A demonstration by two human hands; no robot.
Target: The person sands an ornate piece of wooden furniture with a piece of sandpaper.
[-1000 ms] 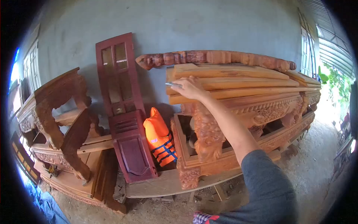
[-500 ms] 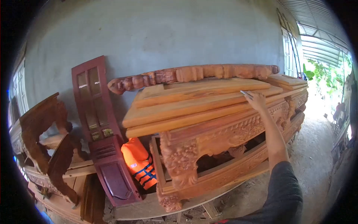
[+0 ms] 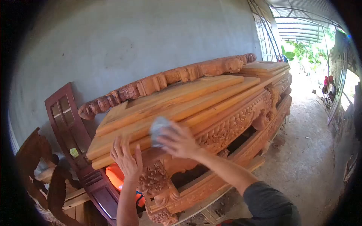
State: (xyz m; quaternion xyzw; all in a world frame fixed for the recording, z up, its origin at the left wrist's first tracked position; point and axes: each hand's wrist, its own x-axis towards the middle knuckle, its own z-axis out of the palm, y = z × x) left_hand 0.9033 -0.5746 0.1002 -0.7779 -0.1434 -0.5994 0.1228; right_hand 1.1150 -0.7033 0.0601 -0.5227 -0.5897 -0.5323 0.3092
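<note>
At the center of my frame, the right hand (image 3: pixel 177 139) pinches a blurred grey sheet (image 3: pixel 160 131) against the edges of the stacked wooden panels (image 3: pixel 181 103). Lower left of center, I see the left hand (image 3: pixel 127 158), fingers spread, at the panels' near corner.

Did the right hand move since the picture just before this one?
Yes, the right hand moved left along the stacked boards, toward the end by the red door.
</note>
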